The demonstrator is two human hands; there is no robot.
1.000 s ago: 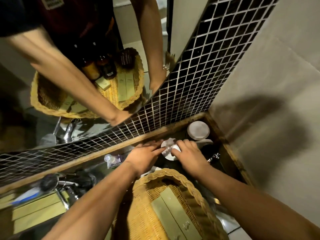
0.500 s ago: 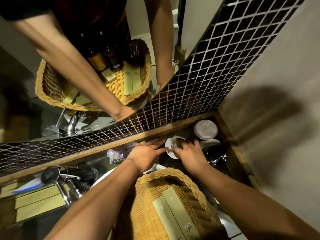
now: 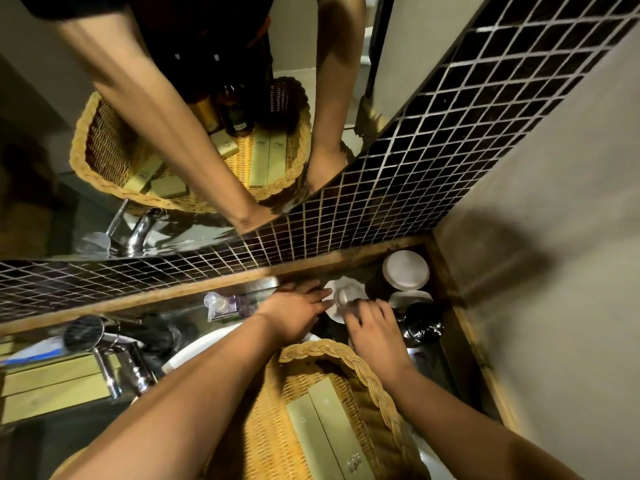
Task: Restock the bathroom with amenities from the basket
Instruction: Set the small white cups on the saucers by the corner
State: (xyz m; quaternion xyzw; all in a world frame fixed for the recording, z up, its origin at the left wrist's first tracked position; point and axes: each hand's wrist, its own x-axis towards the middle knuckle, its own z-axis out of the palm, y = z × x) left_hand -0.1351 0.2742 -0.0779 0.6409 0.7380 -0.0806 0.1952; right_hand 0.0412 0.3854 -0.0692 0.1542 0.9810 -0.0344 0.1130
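The wicker basket (image 3: 346, 356) sits right below me on the sink edge, with long pale green boxes (image 3: 322, 427) lying in it. Past its rim, both hands meet at a small white dish (image 3: 351, 284) on the dark counter by the tiled wall. My left hand (image 3: 294, 315) lies flat with its fingers stretched out, the tips touching the dish's left edge. My right hand (image 3: 375, 332) curls its fingertips on a small clear round piece (image 3: 341, 298) that rests on the dish. What lies under my palms is hidden.
A dark jar with a white lid (image 3: 405, 270) and a dark glass (image 3: 423, 322) stand in the corner at the right. A clear pump bottle (image 3: 221, 304), a chrome tap (image 3: 114, 362) and green boxes (image 3: 48, 384) are at the left. The mirror above reflects the basket.
Both hands stayed at the white dish. My right hand drew back a little and the clear round piece now shows at its fingertips. The view shifted slightly.
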